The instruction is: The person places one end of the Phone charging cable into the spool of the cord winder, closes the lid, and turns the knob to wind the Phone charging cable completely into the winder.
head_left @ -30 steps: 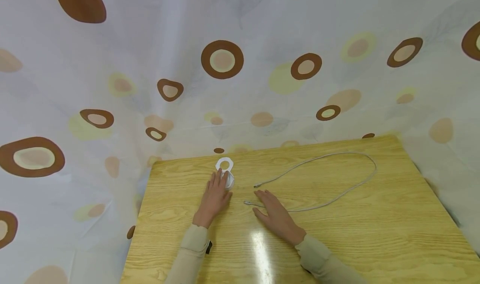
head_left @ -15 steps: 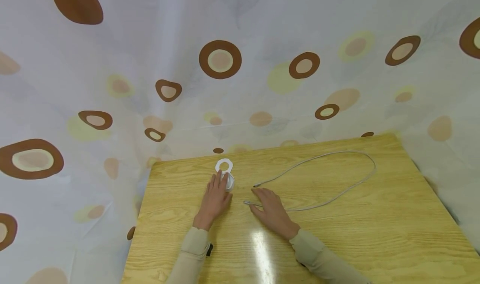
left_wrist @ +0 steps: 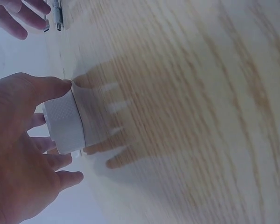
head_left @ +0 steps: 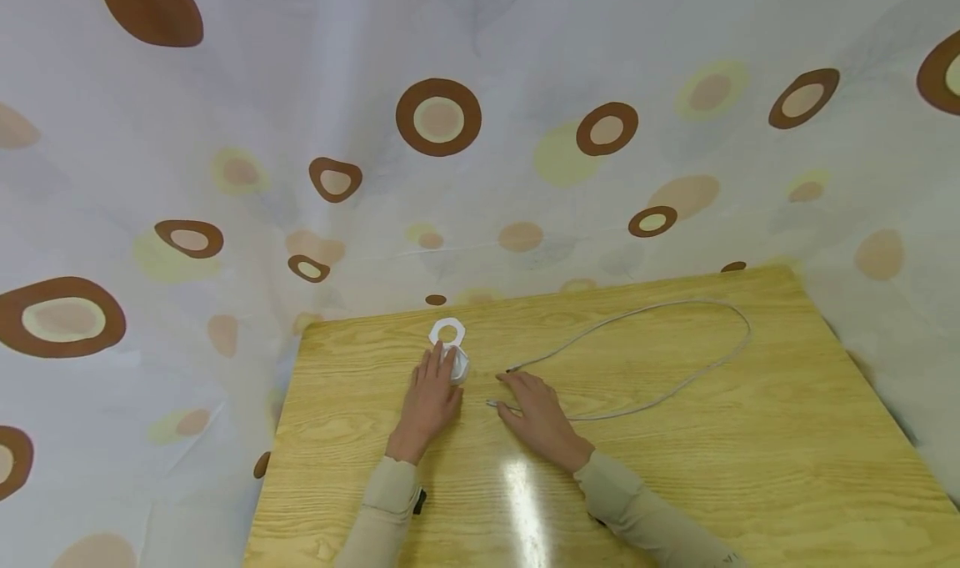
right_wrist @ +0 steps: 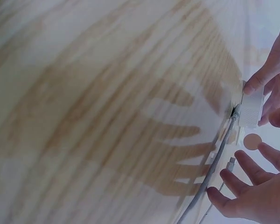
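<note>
My left hand [head_left: 429, 394] rests over a small white block [left_wrist: 66, 123] with a textured side, fingers nearly straight on its far side and thumb touching its near edge. Beyond the fingertips lies a flat white angular ring [head_left: 433, 334] with a round hole. A grey cable [head_left: 678, 389] lies in a wide loop, both ends pointing left. Over these ends my right hand [head_left: 546, 418] hovers with fingers loosely spread, index finger by the upper plug and thumb by the lower plug [head_left: 492, 402]. In the right wrist view one fingertip meets the cable's line; contact cannot be told.
The wooden tabletop [head_left: 712, 485] carries a bright glare streak near its front. A pale curtain [head_left: 525, 168] printed with brown and yellow spots hangs behind and at both sides. A dark strap part [head_left: 420, 501] shows by the left cuff.
My right hand has shifted slightly left, its index finger and thumb now closer to the cable's two plugs. The left hand, white block and cable stay in place; the head view shifts slightly.
</note>
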